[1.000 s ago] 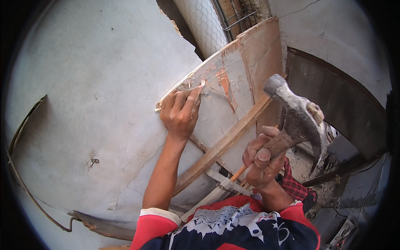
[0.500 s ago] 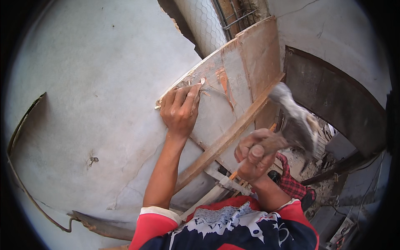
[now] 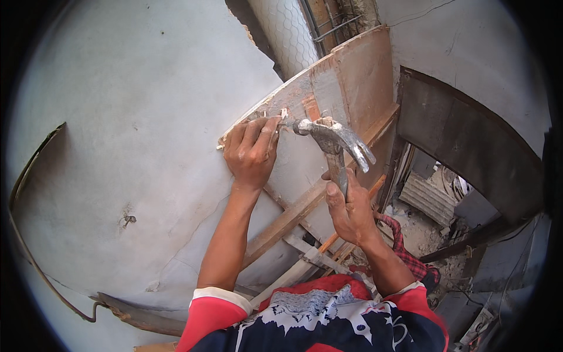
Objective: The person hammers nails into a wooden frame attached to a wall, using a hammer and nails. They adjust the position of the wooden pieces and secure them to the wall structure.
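My left hand (image 3: pixel 251 151) rests at the edge of a worn wooden panel (image 3: pixel 358 76), fingers closed around a thin metal rod (image 3: pixel 285 122), perhaps a nail or slim chisel, mostly hidden by them. My right hand (image 3: pixel 353 214) grips a claw hammer (image 3: pixel 335 139) by its handle. The hammer's face is at the rod's outer end, right beside my left fingertips, and its claw points away to the right. Bare orange-brown wood shows on the panel just behind the hammer head.
A wooden batten (image 3: pixel 287 223) crosses the panel diagonally. Grey wall sheeting (image 3: pixel 129 141) fills the left side. Wire mesh (image 3: pixel 287 35) shows through a gap above. At lower right are a corrugated sheet (image 3: pixel 428 199), rubble and red plaid cloth (image 3: pixel 404 252). A bent strip (image 3: pixel 35 158) curves at far left.
My right hand has swung the hammer leftward, from a blurred position at the right to the rod. My left hand has stayed nearly in place.
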A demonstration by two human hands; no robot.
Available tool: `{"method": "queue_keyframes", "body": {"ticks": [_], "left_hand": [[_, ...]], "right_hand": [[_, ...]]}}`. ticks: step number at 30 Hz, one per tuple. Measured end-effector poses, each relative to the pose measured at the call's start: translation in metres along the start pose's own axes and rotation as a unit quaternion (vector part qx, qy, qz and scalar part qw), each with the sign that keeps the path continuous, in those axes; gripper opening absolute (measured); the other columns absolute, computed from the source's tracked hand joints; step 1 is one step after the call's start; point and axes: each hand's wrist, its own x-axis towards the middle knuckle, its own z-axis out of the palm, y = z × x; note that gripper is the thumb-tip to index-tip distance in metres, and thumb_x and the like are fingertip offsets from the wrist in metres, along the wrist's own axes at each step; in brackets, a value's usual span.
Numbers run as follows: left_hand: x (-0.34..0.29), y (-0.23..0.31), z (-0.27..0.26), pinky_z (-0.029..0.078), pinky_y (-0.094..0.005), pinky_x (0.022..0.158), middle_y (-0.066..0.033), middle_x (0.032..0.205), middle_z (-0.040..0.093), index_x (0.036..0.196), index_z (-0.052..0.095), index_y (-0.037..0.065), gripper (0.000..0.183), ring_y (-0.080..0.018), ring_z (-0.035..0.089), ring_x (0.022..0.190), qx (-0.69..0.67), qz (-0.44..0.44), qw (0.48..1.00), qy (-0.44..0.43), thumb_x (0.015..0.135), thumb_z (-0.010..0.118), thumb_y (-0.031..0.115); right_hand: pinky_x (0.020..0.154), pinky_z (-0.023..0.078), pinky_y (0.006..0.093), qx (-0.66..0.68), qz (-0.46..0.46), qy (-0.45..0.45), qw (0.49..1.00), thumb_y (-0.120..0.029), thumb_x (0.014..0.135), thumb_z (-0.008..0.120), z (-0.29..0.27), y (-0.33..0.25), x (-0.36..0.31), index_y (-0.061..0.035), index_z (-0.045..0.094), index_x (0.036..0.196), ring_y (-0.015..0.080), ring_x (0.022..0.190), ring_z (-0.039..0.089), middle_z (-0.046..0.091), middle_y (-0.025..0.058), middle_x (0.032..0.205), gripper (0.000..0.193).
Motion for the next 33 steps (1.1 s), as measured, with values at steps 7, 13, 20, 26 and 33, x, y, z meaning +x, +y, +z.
{"method": "queue_keyframes", "body": {"ticks": [7,13,20,26,33], "left_hand": [[0.001,0.003,0.003,0.05,-0.0344,0.073,0.0013,0.092,0.072,0.101,0.08,0.014,0.02,-0.0197,0.064,0.082,0.0,-0.003,1.0,0.0,0.081,0.079,0.013],[-0.002,-0.002,-0.002,0.049,-0.0347,0.074,0.0021,0.092,0.071,0.103,0.08,0.015,0.022,-0.0197,0.063,0.083,0.008,-0.003,1.0,-0.005,0.082,0.079,0.013],[0.0,0.004,-0.001,0.05,-0.035,0.075,0.0022,0.093,0.071,0.106,0.08,0.016,0.027,-0.0194,0.062,0.084,-0.003,0.003,1.0,-0.018,0.08,0.079,0.011],[-0.007,0.0,-0.003,0.053,-0.037,0.084,-0.0031,0.1,0.07,0.114,0.077,0.014,0.034,-0.0225,0.063,0.092,-0.038,0.009,0.999,0.004,0.081,0.072,0.006],[-0.008,-0.009,-0.002,0.043,-0.0535,0.109,-0.0157,0.11,0.068,0.141,0.052,0.001,0.044,-0.0318,0.064,0.103,-0.126,-0.008,0.99,0.06,0.099,0.046,0.012]], "right_hand": [[0.045,0.039,0.025,0.353,-0.209,0.042,0.911,-0.043,0.106,0.054,0.004,0.007,0.002,-0.0039,0.053,0.113,0.0089,0.049,0.043,0.046,0.0,0.067,0.04],[0.041,0.038,0.0216,0.082,-0.06,0.086,0.991,-0.05,0.107,0.051,0.007,-0.002,-0.002,-0.0083,0.051,0.111,0.0048,0.047,0.039,0.043,-0.0034,0.069,0.042],[0.059,0.043,0.0231,-0.056,-0.073,0.04,0.995,-0.041,0.106,0.058,0.032,0.019,0.006,-0.0023,0.06,0.105,0.0097,0.065,0.059,0.057,0.0054,0.073,0.039],[0.053,0.036,0.0211,0.255,0.04,0.098,0.961,-0.033,0.109,0.054,0.003,0.016,0.002,-0.005,0.05,0.119,0.0029,0.058,0.042,0.044,-0.0046,0.071,0.03],[0.048,0.034,0.0207,0.214,0.17,0.19,0.943,-0.037,0.108,0.055,0.002,0.085,0.004,-0.0056,0.049,0.124,0.0022,0.056,0.04,0.042,-0.0071,0.072,0.036]]}}
